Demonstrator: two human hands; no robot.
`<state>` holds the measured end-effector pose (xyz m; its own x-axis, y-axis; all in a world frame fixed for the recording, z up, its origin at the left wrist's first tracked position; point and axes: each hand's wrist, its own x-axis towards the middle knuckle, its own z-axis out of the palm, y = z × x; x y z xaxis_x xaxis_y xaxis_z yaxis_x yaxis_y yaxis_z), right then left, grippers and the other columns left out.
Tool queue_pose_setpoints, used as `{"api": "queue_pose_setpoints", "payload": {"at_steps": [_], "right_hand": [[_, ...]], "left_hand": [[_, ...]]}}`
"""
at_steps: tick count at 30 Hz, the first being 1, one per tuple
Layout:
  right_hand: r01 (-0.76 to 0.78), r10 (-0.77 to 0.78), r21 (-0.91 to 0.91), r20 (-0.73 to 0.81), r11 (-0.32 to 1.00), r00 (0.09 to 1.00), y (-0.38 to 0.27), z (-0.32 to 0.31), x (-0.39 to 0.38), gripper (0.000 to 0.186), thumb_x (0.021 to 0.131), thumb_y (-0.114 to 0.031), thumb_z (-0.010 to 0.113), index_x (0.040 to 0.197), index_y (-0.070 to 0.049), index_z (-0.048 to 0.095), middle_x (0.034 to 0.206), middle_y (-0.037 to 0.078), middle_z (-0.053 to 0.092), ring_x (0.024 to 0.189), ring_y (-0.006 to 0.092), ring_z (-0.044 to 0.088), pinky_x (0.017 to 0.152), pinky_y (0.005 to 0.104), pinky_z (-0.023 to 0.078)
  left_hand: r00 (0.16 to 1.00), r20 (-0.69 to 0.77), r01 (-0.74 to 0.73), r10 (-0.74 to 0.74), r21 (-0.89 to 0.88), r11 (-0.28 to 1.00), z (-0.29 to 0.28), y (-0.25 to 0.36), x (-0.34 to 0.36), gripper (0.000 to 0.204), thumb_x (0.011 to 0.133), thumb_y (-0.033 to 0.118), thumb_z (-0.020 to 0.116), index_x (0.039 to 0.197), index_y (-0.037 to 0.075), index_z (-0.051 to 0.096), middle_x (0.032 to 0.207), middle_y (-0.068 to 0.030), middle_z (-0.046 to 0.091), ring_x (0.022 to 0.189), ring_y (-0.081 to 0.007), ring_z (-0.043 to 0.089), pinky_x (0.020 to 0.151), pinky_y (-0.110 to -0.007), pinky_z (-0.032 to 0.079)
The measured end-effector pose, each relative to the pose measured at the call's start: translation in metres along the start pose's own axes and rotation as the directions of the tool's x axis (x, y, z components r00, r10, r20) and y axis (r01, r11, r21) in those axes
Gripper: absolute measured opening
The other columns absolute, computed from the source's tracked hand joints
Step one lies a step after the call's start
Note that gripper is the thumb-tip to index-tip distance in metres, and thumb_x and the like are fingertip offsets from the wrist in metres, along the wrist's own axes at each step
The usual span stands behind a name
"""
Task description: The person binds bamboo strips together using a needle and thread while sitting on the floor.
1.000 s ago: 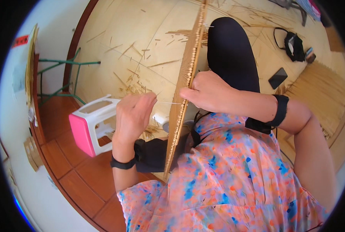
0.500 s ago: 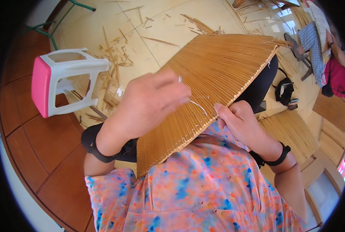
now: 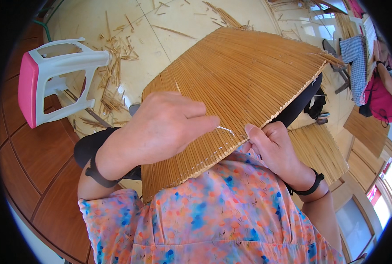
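Note:
A fan-shaped mat of thin brown stalks lies across my lap, its near edge a row of pale cut stalk ends. A line of short white stitches runs close along that edge. Over the left part of the mat, my left hand is closed in a pinch on a white thread. The thread curves in a short loop from my fingertips down to the mat; whether a needle is in those fingers is hidden. My right hand grips the near edge, thumb on top and fingers underneath, just right of the thread.
A white stool with a pink seat lies on its side at left, beside brown wooden panels. Stalk scraps litter the tiled floor. Another stalk mat lies at right, near a black bag. Another person is at far right.
My left hand has come down toward the mat, and the thread loop is shorter. My right hand still holds the edge. The whole view has shifted slightly.

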<state>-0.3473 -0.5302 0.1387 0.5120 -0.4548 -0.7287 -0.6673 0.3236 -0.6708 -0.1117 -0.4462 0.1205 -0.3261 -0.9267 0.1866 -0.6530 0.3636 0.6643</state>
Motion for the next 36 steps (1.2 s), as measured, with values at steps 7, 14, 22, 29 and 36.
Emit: {"api": "queue_pose_setpoints", "payload": {"at_steps": [7, 14, 22, 29, 36], "right_hand": [[-0.019, 0.019, 0.008, 0.018, 1.000, 1.000, -0.0069, -0.0010, -0.0012, 0.045, 0.096, -0.024, 0.053, 0.061, 0.003, 0.065, 0.059, 0.006, 0.063, 0.055, 0.0104, 0.055, 0.054, 0.0250, 0.043], [-0.020, 0.019, 0.021, 0.005, 1.000, 1.000, -0.0023, 0.0007, -0.0002, 0.045, 0.095, -0.024, 0.054, 0.060, 0.002, 0.064, 0.053, 0.004, 0.058, 0.049, 0.0091, 0.048, 0.048, 0.0258, 0.038], [-0.003, 0.003, 0.043, 0.005, 0.999, 1.000, -0.0046, 0.0010, -0.0010, 0.046, 0.095, -0.024, 0.054, 0.058, 0.002, 0.063, 0.053, 0.003, 0.057, 0.048, 0.0086, 0.046, 0.048, 0.0253, 0.037], [-0.005, 0.004, 0.056, 0.026, 0.998, 1.000, -0.0013, -0.0004, 0.0003, 0.045, 0.095, -0.024, 0.054, 0.058, 0.002, 0.063, 0.053, 0.003, 0.057, 0.048, 0.0084, 0.046, 0.048, 0.0252, 0.037], [-0.030, 0.027, 0.057, 0.041, 0.998, 0.999, -0.0044, -0.0013, -0.0003, 0.046, 0.095, -0.024, 0.053, 0.058, 0.002, 0.062, 0.053, 0.003, 0.056, 0.049, 0.0090, 0.048, 0.049, 0.0257, 0.038]], "left_hand": [[0.999, -0.010, -0.043, 0.042, -0.029, 0.999, -0.0027, -0.0025, 0.0032, 0.028, 0.064, 0.004, 0.067, 0.092, 0.009, 0.071, 0.058, -0.0020, 0.041, 0.051, -0.0199, 0.047, 0.048, -0.033, 0.037], [0.998, -0.008, -0.057, 0.057, -0.037, 0.998, -0.0046, -0.0040, 0.0044, 0.029, 0.064, 0.004, 0.067, 0.092, 0.009, 0.071, 0.058, -0.0017, 0.041, 0.051, -0.0197, 0.046, 0.048, -0.033, 0.035], [0.998, 0.008, -0.059, 0.059, -0.040, 0.997, -0.0040, -0.0054, 0.0054, 0.029, 0.064, 0.004, 0.066, 0.092, 0.008, 0.071, 0.059, -0.0021, 0.042, 0.051, -0.0199, 0.046, 0.048, -0.033, 0.036], [0.998, 0.018, -0.057, 0.058, -0.040, 0.998, -0.0049, -0.0049, 0.0062, 0.026, 0.066, 0.004, 0.067, 0.091, 0.009, 0.071, 0.059, -0.0018, 0.043, 0.051, -0.0200, 0.047, 0.047, -0.032, 0.036], [0.997, 0.035, -0.070, 0.071, -0.020, 0.997, -0.0068, -0.0075, 0.0095, 0.023, 0.066, 0.004, 0.068, 0.089, 0.010, 0.071, 0.060, -0.0016, 0.043, 0.052, -0.0199, 0.048, 0.048, -0.032, 0.037]]}}
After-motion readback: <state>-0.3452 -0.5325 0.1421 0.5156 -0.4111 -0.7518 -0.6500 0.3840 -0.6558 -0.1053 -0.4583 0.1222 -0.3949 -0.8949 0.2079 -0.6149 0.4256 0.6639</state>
